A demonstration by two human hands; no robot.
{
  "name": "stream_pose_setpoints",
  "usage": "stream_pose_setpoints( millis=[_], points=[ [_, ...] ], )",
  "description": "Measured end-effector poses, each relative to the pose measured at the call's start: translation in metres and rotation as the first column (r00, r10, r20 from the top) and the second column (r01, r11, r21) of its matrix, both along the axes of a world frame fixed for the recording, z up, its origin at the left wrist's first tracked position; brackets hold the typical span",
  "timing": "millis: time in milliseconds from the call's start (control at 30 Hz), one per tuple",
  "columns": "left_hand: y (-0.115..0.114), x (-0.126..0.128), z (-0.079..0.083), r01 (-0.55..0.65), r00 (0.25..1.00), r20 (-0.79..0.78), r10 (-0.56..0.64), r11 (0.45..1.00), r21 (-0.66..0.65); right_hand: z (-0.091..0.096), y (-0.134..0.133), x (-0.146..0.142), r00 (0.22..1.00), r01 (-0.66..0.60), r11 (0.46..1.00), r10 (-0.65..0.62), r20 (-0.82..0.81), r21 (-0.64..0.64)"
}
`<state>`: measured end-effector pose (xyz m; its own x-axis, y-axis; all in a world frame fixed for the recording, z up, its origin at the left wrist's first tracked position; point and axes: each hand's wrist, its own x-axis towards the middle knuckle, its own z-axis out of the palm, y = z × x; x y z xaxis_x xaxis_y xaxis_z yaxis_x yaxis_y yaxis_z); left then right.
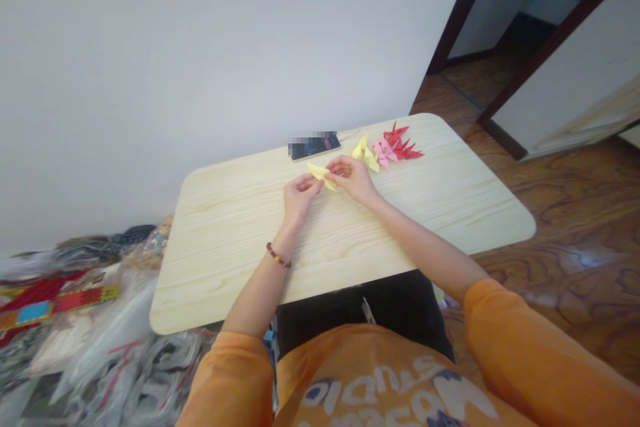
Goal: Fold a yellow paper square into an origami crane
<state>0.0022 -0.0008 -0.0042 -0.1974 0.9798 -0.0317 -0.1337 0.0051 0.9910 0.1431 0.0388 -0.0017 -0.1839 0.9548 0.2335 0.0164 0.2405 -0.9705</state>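
Note:
A small folded piece of yellow paper [321, 174] is held above the table between my two hands. My left hand [299, 197] pinches its left lower side, with a beaded bracelet [278, 255] on that wrist. From the right, my right hand [354, 178] grips the paper's other side between thumb and fingers. Just beyond my right hand lie several folded paper figures: yellow ones [367, 155], a pink one [385, 152] and red ones [407, 149]. The exact folds under my fingertips are hidden.
The light wooden table [225, 240] has rounded corners and stands against a white wall [210, 47]. A phone [316, 146] leans at its back edge. Plastic-bagged goods [110, 333] are piled at the left. A doorway opens at the right over wooden floor [565, 200].

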Motion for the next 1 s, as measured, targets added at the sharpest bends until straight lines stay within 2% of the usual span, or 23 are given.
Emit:
stream_pose_setpoints(
  millis=[133,267,533,633,833,1000],
  points=[
    [-0.002,0.002,0.001,0.018,1.0,-0.002,-0.018,1.0,-0.025,0.003,-0.003,0.001,0.995,0.036,0.994,-0.045,0.092,0.103],
    [-0.001,0.004,-0.003,-0.029,0.999,0.014,0.029,0.999,-0.02,0.004,-0.004,0.002,0.985,0.054,0.974,-0.088,0.147,0.22],
    [0.0,0.013,-0.009,-0.08,0.973,0.213,0.087,0.996,-0.041,-0.002,-0.011,0.0,0.945,0.131,0.883,-0.249,0.212,0.451],
    [0.0,0.016,-0.007,-0.081,0.958,0.27,0.096,0.995,-0.064,-0.001,-0.014,-0.001,0.935,0.155,0.883,-0.276,0.224,0.443],
    [0.0,0.015,-0.009,-0.067,0.959,0.272,0.083,0.996,-0.065,0.004,-0.012,-0.001,0.945,0.216,0.924,-0.279,0.171,0.317],
    [0.0,0.014,-0.009,-0.069,0.973,0.217,0.083,0.995,-0.072,0.006,-0.007,0.003,0.953,0.163,0.927,-0.236,0.188,0.337]
  ],
)
